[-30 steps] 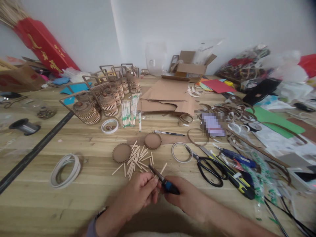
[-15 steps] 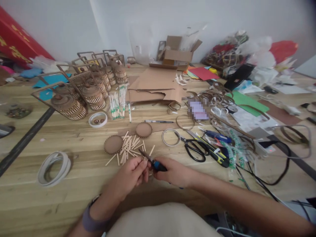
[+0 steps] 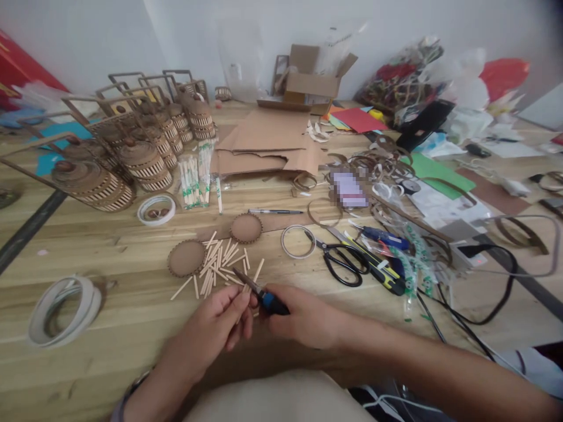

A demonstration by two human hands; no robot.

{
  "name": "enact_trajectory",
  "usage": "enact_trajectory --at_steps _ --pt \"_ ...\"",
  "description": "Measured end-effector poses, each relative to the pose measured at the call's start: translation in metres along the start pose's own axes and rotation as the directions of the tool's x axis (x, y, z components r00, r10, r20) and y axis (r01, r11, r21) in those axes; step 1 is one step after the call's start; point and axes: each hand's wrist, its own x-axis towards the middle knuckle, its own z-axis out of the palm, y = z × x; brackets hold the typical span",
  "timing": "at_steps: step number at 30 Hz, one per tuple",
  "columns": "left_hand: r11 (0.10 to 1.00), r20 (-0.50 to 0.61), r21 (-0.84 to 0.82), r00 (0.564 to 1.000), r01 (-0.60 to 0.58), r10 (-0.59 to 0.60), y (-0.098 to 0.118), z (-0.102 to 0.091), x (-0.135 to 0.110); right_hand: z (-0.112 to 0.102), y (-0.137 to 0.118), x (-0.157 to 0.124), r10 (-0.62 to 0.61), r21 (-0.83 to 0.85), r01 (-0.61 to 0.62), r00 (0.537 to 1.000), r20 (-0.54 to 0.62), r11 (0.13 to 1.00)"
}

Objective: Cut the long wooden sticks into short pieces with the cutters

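Observation:
My right hand is closed on a small cutter with a blue handle, its dark blades pointing up-left. My left hand pinches something thin at the blades; I cannot make out what it is. Just beyond the hands lies a heap of short wooden sticks between two round cardboard discs with toothed edges.
Black scissors, a tape ring, a pen and utility knives lie to the right. Woven cardboard baskets stand back left, flat cardboard behind. A tape roll sits left; cables right.
The view has swung to the right and dipped, so the table items have slid left in the frame. Both hands keep the same grip near the stick pile.

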Motion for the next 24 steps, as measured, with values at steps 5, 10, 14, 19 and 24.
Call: enact_trajectory --at_steps 5,10,14,19,24 --pt "1.000 -0.014 -0.027 1.000 -0.014 0.013 0.004 -0.002 -0.003 0.002 -0.003 0.000 -0.066 0.058 0.065 0.998 0.005 0.996" --pt "0.999 -0.062 -0.021 0.997 -0.051 0.049 -0.002 -0.011 -0.002 0.001 0.005 -0.001 0.013 -0.043 -0.015 0.999 -0.047 0.999" --pt "0.997 -0.103 0.032 0.992 -0.073 0.076 -0.011 -0.017 0.000 -0.003 0.012 -0.004 0.007 -0.153 -0.042 0.975 -0.223 0.987" --pt "0.949 -0.084 0.281 0.981 -0.145 0.174 -0.008 -0.012 -0.001 -0.008 0.005 -0.004 -0.428 -0.451 0.234 0.812 -0.396 0.861" --pt "0.781 -0.091 0.596 0.950 -0.189 0.300 0.001 -0.003 -0.003 -0.003 0.004 0.009 -0.598 -0.681 0.293 0.757 -0.264 0.671"
